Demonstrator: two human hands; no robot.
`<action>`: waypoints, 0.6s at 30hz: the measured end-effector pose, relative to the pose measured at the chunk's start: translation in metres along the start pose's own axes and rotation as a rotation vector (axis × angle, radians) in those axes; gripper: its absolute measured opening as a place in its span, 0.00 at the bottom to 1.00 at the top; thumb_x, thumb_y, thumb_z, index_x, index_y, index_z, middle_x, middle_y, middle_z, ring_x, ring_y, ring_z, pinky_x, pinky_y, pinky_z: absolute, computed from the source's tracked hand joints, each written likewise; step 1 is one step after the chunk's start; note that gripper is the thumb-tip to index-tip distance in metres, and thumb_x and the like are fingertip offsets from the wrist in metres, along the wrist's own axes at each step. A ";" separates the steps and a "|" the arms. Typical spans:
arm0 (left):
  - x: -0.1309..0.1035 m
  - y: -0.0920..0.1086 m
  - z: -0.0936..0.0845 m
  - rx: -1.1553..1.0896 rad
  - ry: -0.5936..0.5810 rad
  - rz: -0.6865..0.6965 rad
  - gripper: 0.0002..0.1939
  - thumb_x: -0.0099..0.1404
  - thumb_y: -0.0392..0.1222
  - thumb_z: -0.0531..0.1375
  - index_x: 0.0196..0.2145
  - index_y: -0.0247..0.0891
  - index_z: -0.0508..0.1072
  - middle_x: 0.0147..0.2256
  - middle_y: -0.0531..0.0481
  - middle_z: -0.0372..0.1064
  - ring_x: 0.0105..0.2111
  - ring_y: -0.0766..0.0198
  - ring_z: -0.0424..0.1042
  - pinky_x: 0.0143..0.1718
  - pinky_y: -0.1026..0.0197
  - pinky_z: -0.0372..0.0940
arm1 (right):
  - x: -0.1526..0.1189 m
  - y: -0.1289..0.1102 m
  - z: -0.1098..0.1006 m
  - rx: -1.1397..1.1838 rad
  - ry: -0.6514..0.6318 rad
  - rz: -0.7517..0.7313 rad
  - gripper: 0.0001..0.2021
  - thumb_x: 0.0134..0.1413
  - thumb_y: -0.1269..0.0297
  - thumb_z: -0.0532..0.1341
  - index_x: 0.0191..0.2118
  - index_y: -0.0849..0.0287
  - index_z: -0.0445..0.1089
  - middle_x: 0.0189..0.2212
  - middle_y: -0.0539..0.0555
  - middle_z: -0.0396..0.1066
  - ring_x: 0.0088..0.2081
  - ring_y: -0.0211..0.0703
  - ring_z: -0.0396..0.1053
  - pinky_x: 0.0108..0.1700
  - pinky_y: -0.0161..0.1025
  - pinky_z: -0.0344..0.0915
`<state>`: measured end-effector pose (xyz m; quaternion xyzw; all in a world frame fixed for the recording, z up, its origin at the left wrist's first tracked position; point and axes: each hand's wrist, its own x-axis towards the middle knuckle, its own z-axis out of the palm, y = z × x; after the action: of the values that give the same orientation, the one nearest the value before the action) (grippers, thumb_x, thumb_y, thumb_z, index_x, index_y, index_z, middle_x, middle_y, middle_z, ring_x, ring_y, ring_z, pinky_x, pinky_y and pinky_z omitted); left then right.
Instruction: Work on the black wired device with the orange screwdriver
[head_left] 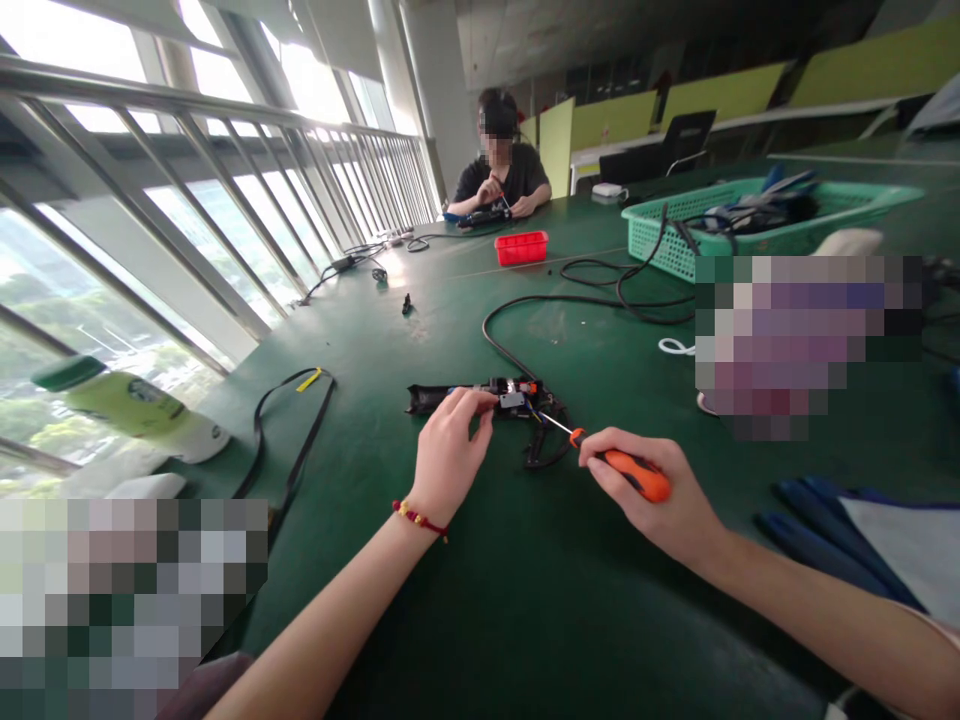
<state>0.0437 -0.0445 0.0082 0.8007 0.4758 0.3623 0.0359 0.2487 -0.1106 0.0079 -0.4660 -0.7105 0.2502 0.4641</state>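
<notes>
An opened black device lies on the green table, with wires and small parts showing at its right end. My left hand rests on its middle, with the fingers bent and the thumb and fingertips around a small grey piece. In my right hand is an orange and black screwdriver, its shaft pointing left with the tip at the device's right part. What exactly the tip touches is too small to tell. A black cable runs from the device toward the back.
A red tray and a green basket of parts stand farther back. Across the table, a person works on a similar device. A bottle and black strap lie left, blue gloves right.
</notes>
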 end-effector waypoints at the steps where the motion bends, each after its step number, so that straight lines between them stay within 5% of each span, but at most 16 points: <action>1: 0.005 0.000 0.000 -0.015 0.042 0.003 0.07 0.61 0.31 0.54 0.36 0.39 0.68 0.35 0.51 0.69 0.36 0.65 0.70 0.38 0.63 0.65 | 0.000 0.000 0.000 0.004 0.002 -0.004 0.07 0.52 0.68 0.55 0.26 0.61 0.67 0.20 0.48 0.65 0.19 0.31 0.59 0.24 0.31 0.57; 6: 0.020 -0.002 0.009 -0.014 0.055 0.031 0.02 0.61 0.33 0.56 0.33 0.38 0.68 0.33 0.52 0.70 0.34 0.66 0.69 0.36 0.64 0.64 | 0.000 0.001 0.000 0.004 -0.001 -0.012 0.06 0.52 0.69 0.55 0.26 0.61 0.66 0.21 0.48 0.66 0.20 0.32 0.60 0.25 0.30 0.58; 18: 0.014 -0.012 0.017 0.012 0.082 0.135 0.04 0.65 0.36 0.54 0.37 0.38 0.69 0.35 0.51 0.72 0.37 0.65 0.71 0.39 0.63 0.66 | -0.001 0.000 0.000 -0.069 -0.048 -0.084 0.02 0.50 0.69 0.58 0.28 0.59 0.66 0.20 0.46 0.64 0.19 0.30 0.58 0.23 0.30 0.56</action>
<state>0.0491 -0.0221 -0.0017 0.8154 0.4240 0.3938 -0.0128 0.2489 -0.1116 0.0068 -0.4455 -0.7485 0.2172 0.4407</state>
